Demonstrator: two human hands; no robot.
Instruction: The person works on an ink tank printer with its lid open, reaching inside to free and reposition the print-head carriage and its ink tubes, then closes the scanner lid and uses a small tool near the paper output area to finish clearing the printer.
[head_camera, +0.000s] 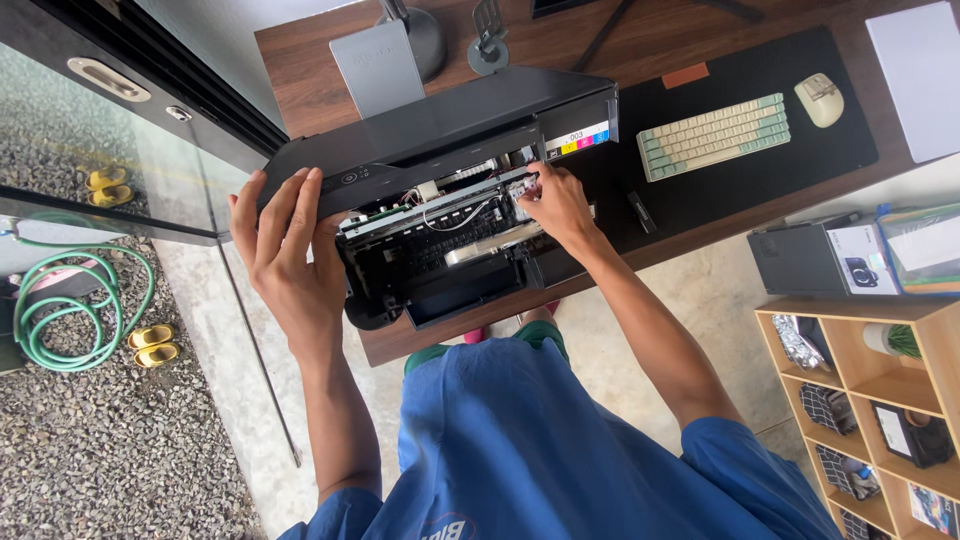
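Note:
A black printer sits on a dark wooden desk with its top cover lifted, showing white cables and inner parts. My left hand grips the left edge of the raised cover, fingers spread over it. My right hand reaches inside the printer, its fingertips pinched on a small white part near the cartridge carriage. Whether that part is lifted or only touched is not clear.
A black desk mat carries a cream and green keyboard and a beige mouse. A monitor stand base is behind the printer. A wooden shelf unit stands at the right. A green hose lies outside the glass door.

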